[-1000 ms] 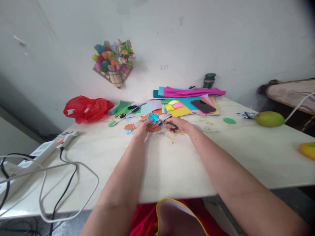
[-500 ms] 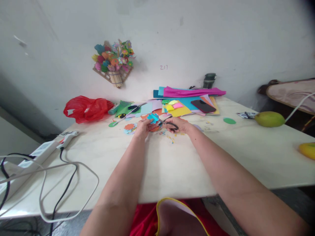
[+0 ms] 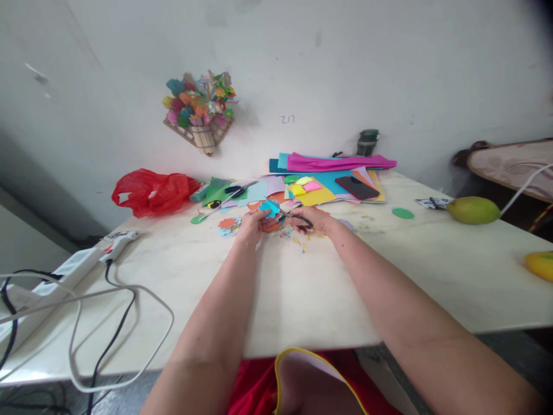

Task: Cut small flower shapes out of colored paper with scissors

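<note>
Between the fingers of my left hand (image 3: pixel 252 223) is a blue paper flower (image 3: pixel 270 208) with a scalloped edge. My right hand (image 3: pixel 314 220) is closed round the dark handles of a pair of scissors (image 3: pixel 303 222); their blades lie at the flower's right side. Below and around both hands are small paper scraps (image 3: pixel 302 248). An orange paper flower (image 3: pixel 227 223) rests on other cut pieces just left of my left hand.
Coloured paper sheets (image 3: pixel 317 196) and a phone (image 3: pixel 356 187) lie behind my hands. A second pair of scissors (image 3: pixel 235 189) and a red bag (image 3: pixel 153 190) are at the left, near a power strip (image 3: pixel 71 268). Mangoes (image 3: pixel 474 210) sit at the right.
The blue flower has shifted very slightly in my left hand. Both arms stay almost in the same place.
</note>
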The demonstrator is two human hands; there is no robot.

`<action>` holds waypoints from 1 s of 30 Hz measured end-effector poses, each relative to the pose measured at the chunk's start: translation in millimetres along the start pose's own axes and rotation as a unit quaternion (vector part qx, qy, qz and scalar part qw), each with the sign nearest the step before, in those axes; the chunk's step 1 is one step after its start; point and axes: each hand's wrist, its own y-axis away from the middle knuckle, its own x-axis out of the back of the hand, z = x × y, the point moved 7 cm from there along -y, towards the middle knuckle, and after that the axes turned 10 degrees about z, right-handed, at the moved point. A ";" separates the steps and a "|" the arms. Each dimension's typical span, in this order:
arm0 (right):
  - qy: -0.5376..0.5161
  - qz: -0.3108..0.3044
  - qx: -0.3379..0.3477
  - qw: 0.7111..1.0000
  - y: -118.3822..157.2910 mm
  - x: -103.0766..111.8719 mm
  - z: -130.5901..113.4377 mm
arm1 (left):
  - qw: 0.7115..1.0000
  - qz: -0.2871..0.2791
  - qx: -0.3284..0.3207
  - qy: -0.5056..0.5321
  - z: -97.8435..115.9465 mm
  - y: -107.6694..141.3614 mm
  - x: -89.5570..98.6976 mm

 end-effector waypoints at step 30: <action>-0.018 0.033 -0.005 0.999 4.4 0.3 -6.5 | 0.999 0.011 0.002 0.033 -4.5 10.2 -11.1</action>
